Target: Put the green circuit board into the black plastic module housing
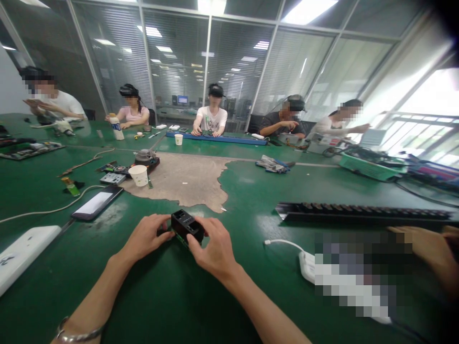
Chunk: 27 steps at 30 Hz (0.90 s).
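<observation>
A small black box-shaped device (187, 225) with openings in its top sits between my hands at the near middle of the green table (161, 296). My left hand (152, 235) pinches its left end between thumb and fingers. At its right end, my right hand (215, 244) grips it, thumb on the near side and fingers behind. A strip of green shows along the device's lower near edge. Its underside is hidden, so I cannot tell whether it touches the table.
Left are a phone (97, 203), a white power bank (27, 255) and a paper cup (138, 175). To the right lie a long black rail (362, 212) and a white power strip (308, 267), with another person's hand (426, 246) beside them. Several people sit across the table.
</observation>
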Motion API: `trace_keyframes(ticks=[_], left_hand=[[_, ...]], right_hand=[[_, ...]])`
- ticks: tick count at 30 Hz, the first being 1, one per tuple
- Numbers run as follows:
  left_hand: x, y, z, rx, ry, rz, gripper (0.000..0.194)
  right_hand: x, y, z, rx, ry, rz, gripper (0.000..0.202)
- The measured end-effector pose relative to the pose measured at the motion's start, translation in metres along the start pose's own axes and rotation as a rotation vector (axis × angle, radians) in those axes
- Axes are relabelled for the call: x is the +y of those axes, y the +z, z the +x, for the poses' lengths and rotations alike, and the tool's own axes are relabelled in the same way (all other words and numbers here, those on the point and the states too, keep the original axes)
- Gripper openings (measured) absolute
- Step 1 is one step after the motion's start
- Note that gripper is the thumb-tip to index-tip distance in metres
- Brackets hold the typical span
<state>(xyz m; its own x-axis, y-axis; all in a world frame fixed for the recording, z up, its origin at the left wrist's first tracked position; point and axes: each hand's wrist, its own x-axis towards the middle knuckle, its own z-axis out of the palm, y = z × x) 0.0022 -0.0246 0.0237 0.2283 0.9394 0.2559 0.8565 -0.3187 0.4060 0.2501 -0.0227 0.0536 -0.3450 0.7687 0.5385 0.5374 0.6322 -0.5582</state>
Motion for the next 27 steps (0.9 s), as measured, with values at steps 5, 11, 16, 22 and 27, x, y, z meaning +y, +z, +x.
trace_keyframes(ticks=[5, 11, 16, 22, 27], left_hand=[[-0.005, 0.004, 0.0, 0.012, 0.01, -0.014, 0.064], [-0.003, 0.001, 0.0, -0.015, 0.056, 0.026, 0.06], [0.001, -0.002, 0.002, -0.066, 0.084, 0.086, 0.039], [0.0, 0.0, 0.002, -0.059, 0.075, 0.101, 0.042], [-0.001, 0.0, 0.003, -0.04, 0.041, 0.094, 0.042]], right_hand=[[-0.002, 0.002, -0.004, -0.096, 0.004, -0.093, 0.053], [0.002, 0.008, -0.008, -0.208, 0.051, -0.204, 0.054], [0.006, 0.013, -0.01, -0.257, 0.083, -0.27, 0.032], [0.006, 0.012, -0.007, -0.216, 0.101, -0.223, 0.023], [0.006, 0.002, 0.004, -0.11, 0.093, -0.045, 0.021]])
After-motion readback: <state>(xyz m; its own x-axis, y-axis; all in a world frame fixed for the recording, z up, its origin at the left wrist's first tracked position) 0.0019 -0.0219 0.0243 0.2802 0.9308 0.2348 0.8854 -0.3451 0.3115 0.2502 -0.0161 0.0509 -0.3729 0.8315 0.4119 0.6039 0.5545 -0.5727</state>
